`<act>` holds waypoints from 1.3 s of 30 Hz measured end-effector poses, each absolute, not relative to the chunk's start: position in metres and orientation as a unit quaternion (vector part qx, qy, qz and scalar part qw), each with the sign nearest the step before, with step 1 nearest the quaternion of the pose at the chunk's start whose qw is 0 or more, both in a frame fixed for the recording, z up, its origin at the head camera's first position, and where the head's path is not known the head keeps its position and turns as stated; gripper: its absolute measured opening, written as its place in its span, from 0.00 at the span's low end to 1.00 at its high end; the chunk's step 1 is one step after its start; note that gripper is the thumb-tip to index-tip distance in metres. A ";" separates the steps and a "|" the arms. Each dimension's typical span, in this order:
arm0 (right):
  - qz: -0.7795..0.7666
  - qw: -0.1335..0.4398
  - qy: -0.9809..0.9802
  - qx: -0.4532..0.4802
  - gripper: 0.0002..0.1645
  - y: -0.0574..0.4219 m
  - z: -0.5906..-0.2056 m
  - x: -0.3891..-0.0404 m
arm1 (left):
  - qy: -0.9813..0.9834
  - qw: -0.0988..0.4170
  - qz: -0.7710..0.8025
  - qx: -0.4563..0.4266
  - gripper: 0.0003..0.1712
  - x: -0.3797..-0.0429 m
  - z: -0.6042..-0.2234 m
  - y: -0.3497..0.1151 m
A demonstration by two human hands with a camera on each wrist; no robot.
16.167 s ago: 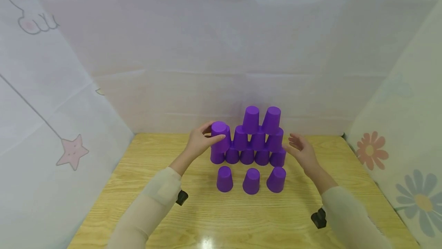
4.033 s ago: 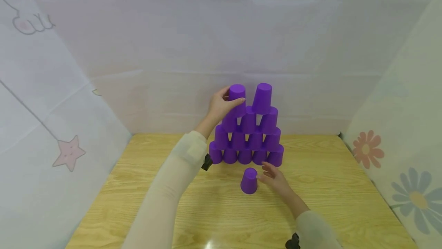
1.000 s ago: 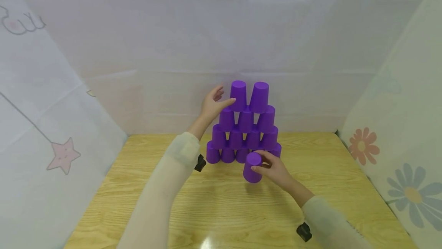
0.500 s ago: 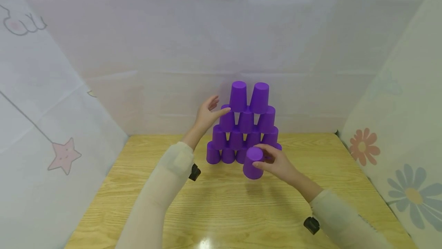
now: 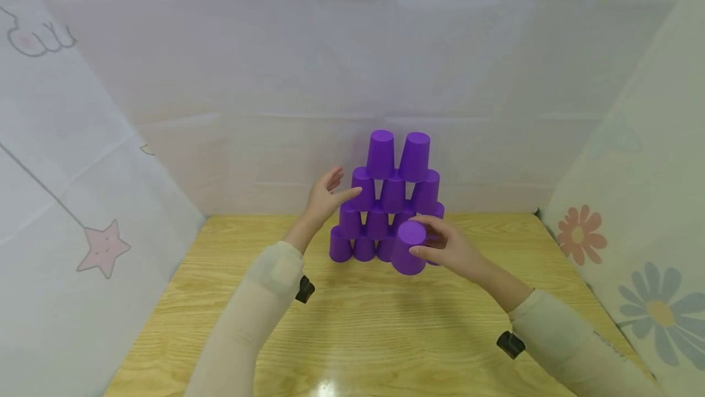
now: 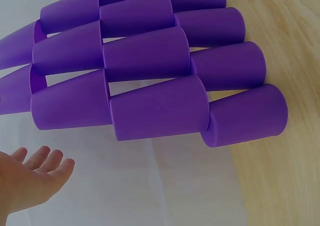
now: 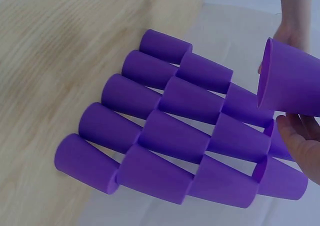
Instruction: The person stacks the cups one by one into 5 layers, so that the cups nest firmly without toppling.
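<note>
- The right hand holds one purple cup upside down, with its fingers wrapped round it.
- This cup is up off the wooden table, just in front of the cup tower.
- The tower is made of purple cups, all upside down, in four rows: five at the bottom, then four, then three, then two on top.
- The left hand is open and holds nothing.
- Its fingers are straight and sit right by the left side of the tower, near the third row up.
- I cannot tell if they touch a cup.
- White sheets with a pink star and flowers hang around the table.
</note>
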State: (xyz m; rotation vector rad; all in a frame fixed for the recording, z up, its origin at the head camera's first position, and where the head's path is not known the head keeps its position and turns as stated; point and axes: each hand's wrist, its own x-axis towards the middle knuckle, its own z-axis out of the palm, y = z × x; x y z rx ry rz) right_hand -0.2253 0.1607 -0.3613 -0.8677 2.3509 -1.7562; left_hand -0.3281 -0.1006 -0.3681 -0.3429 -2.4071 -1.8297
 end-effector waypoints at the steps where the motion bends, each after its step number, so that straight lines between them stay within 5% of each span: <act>1: -0.575 0.038 0.765 -0.287 0.27 0.161 -0.359 -0.226 | -0.789 0.049 -0.602 -0.112 0.45 -0.328 -0.370 -0.101; 39: -0.556 -0.029 0.801 -0.220 0.30 0.162 -0.278 -0.279 | -0.788 0.030 -0.609 -0.090 0.44 -0.292 -0.426 -0.114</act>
